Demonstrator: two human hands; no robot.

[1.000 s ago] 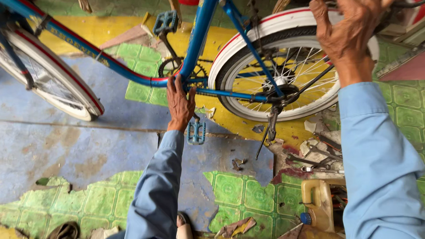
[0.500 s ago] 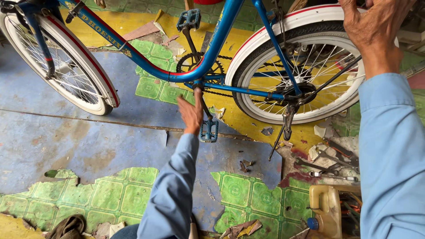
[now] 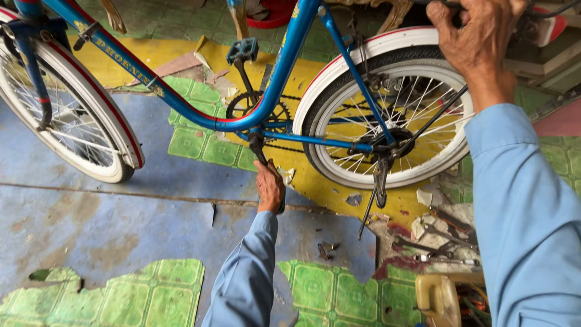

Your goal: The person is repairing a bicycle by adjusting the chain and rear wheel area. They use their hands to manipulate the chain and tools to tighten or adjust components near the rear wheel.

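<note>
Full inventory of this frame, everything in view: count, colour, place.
bicycle frame: 1, blue, across top
front wheel: 1, white tyre with red stripe, left
rear wheel: 1, white tyre, right of centre
upper pedal: 1, blue-grey, top centre
lower pedal: 1, mostly hidden under left hand
kickstand: 1, dark, below rear hub
floor covering: green patterned, torn, over blue and yellow floor
jug: 1, yellowish, bottom right
metal tools: several, right of kickstand
left hand: on lower pedal, blue sleeve
right hand: gripping top right, object unclear
</note>
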